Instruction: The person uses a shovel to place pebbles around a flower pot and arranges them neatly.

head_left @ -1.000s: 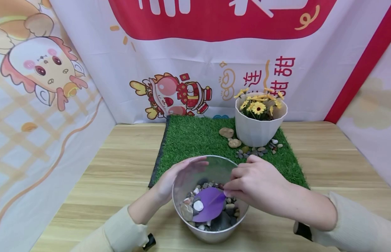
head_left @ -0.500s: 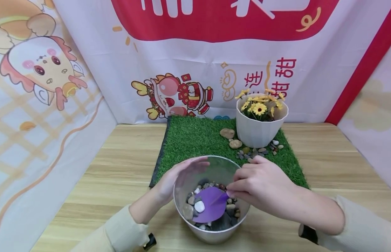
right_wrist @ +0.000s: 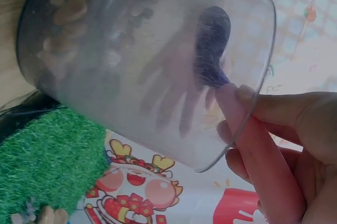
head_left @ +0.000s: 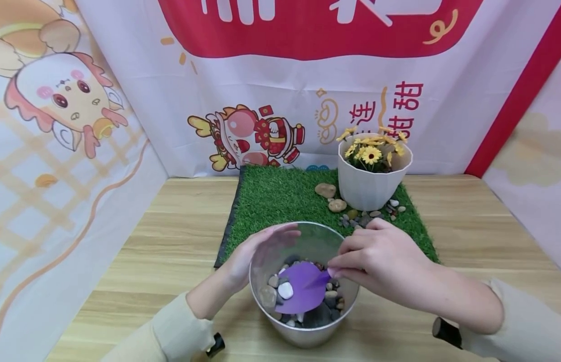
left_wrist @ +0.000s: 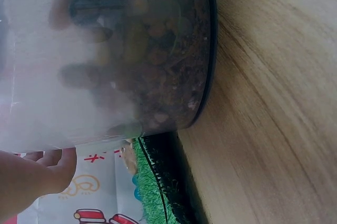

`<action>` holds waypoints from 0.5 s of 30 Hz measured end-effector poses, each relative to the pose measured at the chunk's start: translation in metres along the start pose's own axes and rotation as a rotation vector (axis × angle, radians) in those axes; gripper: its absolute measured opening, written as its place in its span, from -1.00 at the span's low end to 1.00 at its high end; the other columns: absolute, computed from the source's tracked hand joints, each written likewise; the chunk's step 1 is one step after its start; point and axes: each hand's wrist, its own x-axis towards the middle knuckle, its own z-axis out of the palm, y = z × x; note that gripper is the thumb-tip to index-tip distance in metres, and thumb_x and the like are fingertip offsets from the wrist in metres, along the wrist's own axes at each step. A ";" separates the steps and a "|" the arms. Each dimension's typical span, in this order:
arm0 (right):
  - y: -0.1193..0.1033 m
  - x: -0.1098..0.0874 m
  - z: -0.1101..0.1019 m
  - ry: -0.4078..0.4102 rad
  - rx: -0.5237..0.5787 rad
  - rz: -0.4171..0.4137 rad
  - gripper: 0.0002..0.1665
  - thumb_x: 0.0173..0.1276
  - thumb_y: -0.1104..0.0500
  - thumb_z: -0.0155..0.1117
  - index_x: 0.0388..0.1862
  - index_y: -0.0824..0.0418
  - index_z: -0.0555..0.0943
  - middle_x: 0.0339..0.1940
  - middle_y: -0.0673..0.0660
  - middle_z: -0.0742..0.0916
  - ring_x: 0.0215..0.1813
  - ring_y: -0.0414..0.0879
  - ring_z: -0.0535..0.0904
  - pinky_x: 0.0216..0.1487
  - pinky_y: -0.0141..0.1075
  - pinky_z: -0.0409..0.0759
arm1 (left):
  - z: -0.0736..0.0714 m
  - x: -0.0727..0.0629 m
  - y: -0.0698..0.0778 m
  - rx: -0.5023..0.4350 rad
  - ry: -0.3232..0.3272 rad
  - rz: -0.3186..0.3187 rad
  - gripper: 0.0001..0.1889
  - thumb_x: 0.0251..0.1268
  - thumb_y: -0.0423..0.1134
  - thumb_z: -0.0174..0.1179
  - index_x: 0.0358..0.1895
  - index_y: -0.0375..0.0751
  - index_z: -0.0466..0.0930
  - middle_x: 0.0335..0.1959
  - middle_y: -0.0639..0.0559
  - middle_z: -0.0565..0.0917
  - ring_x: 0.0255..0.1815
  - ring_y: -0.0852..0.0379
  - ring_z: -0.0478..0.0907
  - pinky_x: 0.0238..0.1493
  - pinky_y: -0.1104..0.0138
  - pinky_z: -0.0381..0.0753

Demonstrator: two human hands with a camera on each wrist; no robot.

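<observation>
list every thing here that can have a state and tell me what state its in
Bucket: upright, open at the top, partly filled
Stones: loose, low in the bucket
Shovel: held, blade inside the bucket above the stones; load unclear
Left hand: fingers straight, against the bucket
Right hand: fingers curled round the shovel
Pot: upright, planted
Flowers: in bloom
Mat: spread flat

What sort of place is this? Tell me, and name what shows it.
Probably an indoor booth set up for garden play: printed cloths hang on three sides of the table, a grass mat lies on it, and the right hand holds a trowel.
</observation>
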 end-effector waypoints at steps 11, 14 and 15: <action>0.001 -0.008 0.002 0.050 0.030 0.048 -0.87 0.17 0.03 0.58 -0.27 -0.08 0.85 -0.32 -0.27 0.77 -0.30 -0.38 0.66 -0.26 -0.24 0.51 | -0.001 0.000 0.000 -0.004 0.008 -0.009 -0.41 0.72 -0.10 -0.42 0.52 -0.49 0.17 0.47 -0.39 0.36 0.51 -0.27 0.27 0.53 -0.05 0.20; 0.002 -0.012 0.001 0.065 0.036 0.073 -0.86 0.32 -0.06 0.48 -0.25 -0.09 0.86 -0.31 -0.27 0.77 -0.27 -0.38 0.66 -0.26 -0.28 0.49 | -0.001 0.000 0.001 0.002 0.007 -0.013 -0.41 0.72 -0.10 -0.42 0.52 -0.49 0.17 0.47 -0.39 0.35 0.51 -0.27 0.27 0.53 -0.05 0.20; 0.002 -0.013 0.001 0.072 0.036 0.082 -0.82 0.37 -0.10 0.43 -0.24 -0.09 0.86 -0.30 -0.27 0.77 -0.27 -0.38 0.66 -0.26 -0.30 0.48 | -0.001 -0.001 0.001 0.003 0.007 -0.014 -0.41 0.72 -0.10 -0.42 0.53 -0.48 0.17 0.48 -0.39 0.35 0.51 -0.27 0.27 0.52 -0.05 0.20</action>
